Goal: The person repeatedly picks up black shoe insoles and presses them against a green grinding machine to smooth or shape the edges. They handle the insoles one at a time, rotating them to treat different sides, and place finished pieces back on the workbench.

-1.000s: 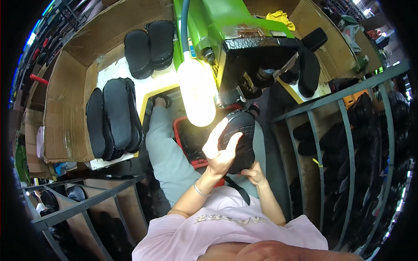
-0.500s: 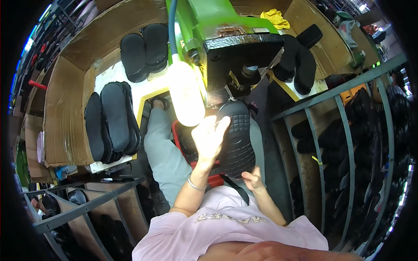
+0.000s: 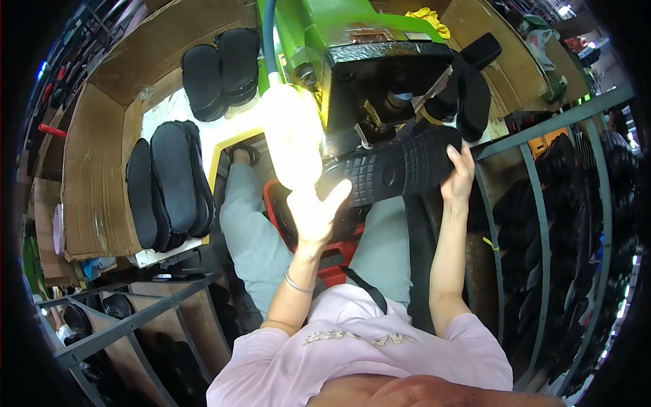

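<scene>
A black shoe sole (image 3: 388,171) with a ridged, blocky tread lies crosswise at the green machine, against the black underside of its head (image 3: 380,74). My left hand (image 3: 315,216) grips the sole's left end, thumb along the near edge; its fingers are washed out by a glowing lamp (image 3: 291,139). My right hand (image 3: 459,175) is closed round the right end, its fingertips partly behind the sole. The sole hides the lower part of the machine where it meets the rim. Below it, between my knees, sits a red bin (image 3: 324,256) with dark pieces inside.
Stacks of black soles (image 3: 178,180) stand in an open cardboard box (image 3: 98,183) at left. More soles (image 3: 472,102) and a yellow cloth (image 3: 428,20) lie at right. Metal-railed racks (image 3: 542,203) flank me on both sides.
The sole has turned from pointing toward me to lying crosswise. My right hand has swung up and outward with its end; my left hand has shifted slightly left and nearer.
</scene>
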The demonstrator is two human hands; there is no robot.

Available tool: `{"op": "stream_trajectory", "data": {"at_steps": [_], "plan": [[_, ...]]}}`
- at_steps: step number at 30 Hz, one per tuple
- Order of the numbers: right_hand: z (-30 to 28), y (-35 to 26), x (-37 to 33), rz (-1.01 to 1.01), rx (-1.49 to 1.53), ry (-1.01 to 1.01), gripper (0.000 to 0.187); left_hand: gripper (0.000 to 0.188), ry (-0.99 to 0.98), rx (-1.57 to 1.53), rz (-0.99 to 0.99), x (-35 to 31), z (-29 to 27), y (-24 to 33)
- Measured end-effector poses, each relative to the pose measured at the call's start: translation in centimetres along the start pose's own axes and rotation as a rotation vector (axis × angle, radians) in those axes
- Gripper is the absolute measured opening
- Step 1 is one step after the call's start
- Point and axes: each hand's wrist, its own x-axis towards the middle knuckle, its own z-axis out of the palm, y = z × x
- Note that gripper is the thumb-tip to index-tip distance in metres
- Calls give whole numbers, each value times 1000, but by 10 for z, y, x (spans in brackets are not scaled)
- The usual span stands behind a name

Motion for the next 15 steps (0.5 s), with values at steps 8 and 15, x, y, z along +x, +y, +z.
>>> {"op": "stream_trajectory", "data": {"at_steps": [8, 15], "plan": [[43, 45, 3, 96, 165, -181, 29, 31, 94, -356, -58, 15, -52, 26], [85, 75, -48, 104, 225, -277, 38, 48, 179, -424, -235, -18, -130, -8]]}}
